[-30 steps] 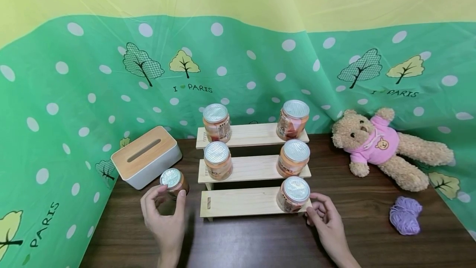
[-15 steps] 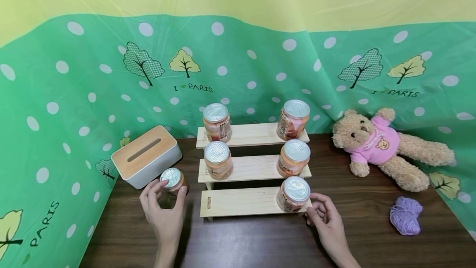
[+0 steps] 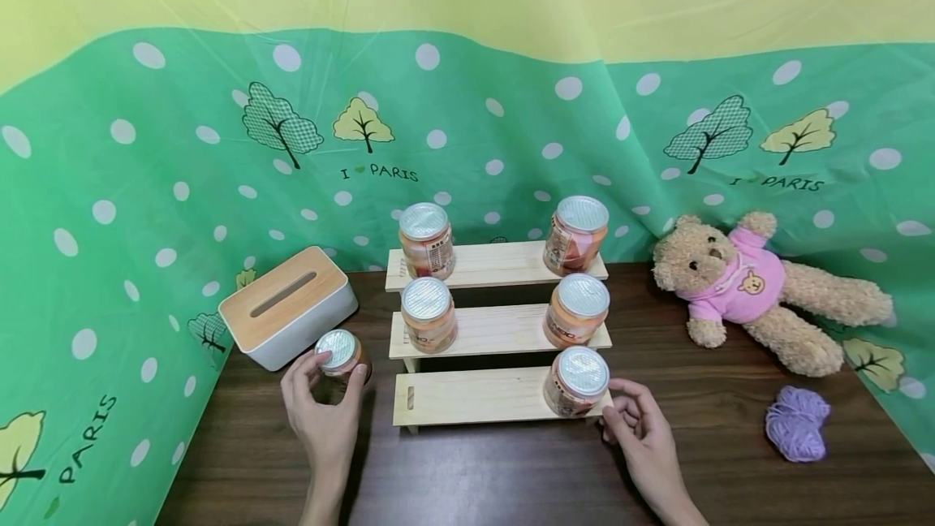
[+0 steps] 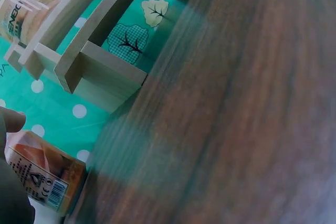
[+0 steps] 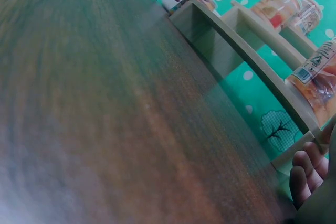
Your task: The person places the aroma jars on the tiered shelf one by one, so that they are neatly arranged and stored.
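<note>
My left hand (image 3: 321, 416) holds a jar (image 3: 342, 350) with a silvery lid at the left of the table, fingers at its left side and thumb at its right. The left wrist view shows that jar's label and barcode (image 4: 56, 193), partly behind the hand. At the right end of a three-step wooden rack (image 3: 475, 396), my right hand (image 3: 646, 445) pinches the lowest board, with the other fingers curled. A jar (image 3: 577, 382) stands on that board close to the hand. The middle step bears jars at left (image 3: 428, 316) and right (image 3: 576, 312).
On the top step stand two more jars, at left (image 3: 427, 242) and right (image 3: 576, 237). A tissue box (image 3: 288, 307) with a wooden top sits behind the left hand. A teddy bear (image 3: 745, 286) and purple yarn (image 3: 798, 424) lie at right. Patterned cloth (image 3: 482, 128) hangs behind.
My left hand has shifted very slightly around the jar, its fingers now closer to the lid. The jar stays in place, and the right hand has not visibly moved.
</note>
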Motion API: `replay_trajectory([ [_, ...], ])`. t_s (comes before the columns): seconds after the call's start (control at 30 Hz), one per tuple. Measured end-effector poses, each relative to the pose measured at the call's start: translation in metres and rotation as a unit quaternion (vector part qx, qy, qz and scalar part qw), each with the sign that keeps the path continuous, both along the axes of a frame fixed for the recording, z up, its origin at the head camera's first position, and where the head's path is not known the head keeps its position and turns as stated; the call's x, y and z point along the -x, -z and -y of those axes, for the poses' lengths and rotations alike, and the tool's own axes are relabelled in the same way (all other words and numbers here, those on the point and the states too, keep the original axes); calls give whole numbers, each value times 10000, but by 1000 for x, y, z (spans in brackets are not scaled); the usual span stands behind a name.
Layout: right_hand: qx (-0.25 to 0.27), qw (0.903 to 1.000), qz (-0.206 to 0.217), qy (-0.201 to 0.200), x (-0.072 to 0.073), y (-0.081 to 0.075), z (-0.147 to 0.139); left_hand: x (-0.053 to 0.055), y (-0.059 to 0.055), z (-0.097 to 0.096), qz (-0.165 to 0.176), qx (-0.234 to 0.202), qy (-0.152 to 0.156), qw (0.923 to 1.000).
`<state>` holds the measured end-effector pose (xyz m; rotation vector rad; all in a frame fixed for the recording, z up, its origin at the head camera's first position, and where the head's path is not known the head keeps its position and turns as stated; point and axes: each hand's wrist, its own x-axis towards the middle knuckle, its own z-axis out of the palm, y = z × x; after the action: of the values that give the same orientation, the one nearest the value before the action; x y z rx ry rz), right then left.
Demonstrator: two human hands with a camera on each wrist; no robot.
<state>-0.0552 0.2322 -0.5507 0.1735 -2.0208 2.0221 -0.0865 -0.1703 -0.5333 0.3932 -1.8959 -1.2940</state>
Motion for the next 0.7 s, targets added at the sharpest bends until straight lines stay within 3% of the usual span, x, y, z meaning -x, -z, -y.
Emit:
replay_trajectory([
  [0.4, -13, 10000, 8, 24, 0, 0, -1, 9, 8, 0, -50, -187, -183, 9996],
  [0.7, -63, 9999, 88, 3, 0, -1, 0, 11, 8, 0, -112, -793, -87, 9967],
])
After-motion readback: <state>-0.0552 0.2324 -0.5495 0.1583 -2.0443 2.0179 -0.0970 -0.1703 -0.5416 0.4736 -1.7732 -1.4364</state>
